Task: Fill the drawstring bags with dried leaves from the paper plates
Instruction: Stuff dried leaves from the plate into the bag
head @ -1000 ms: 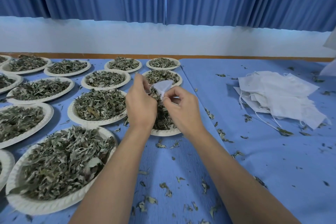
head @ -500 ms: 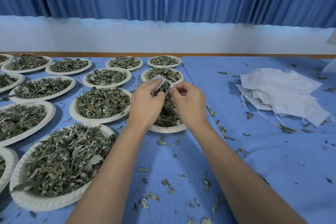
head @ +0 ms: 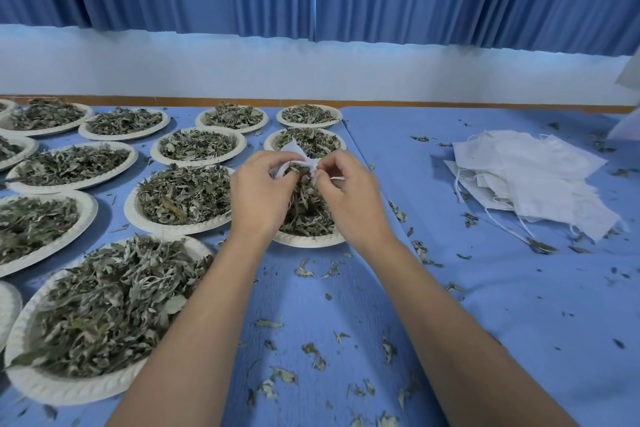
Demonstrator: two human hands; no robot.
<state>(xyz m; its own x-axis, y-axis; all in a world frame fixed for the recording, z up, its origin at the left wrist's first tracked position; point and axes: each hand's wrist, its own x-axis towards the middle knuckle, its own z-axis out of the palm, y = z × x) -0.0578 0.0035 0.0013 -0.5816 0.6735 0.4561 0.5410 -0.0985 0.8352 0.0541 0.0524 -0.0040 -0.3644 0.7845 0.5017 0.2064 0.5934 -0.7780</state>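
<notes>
Head view: the left hand [head: 261,196] and the right hand [head: 350,199] are raised together over a paper plate [head: 306,240] of dried leaves [head: 308,211] near the middle of the blue tablecloth [head: 415,288]. Both hands hold one white drawstring bag [head: 293,153] between them. The left fingers are curled and pinch the bag's left edge. The right thumb and forefinger pinch its right edge, with the other right fingers curled. Dark leaves show in the gap between the two pinched edges; whether they lie inside the bag cannot be told. To the left, further plates [head: 187,198] filled with leaves stand in rows. To the right, well apart from the hands, a stack of empty bags [head: 526,177] lies flat with cords trailing. The cloth carries scattered leaf fragments [head: 313,354].
</notes>
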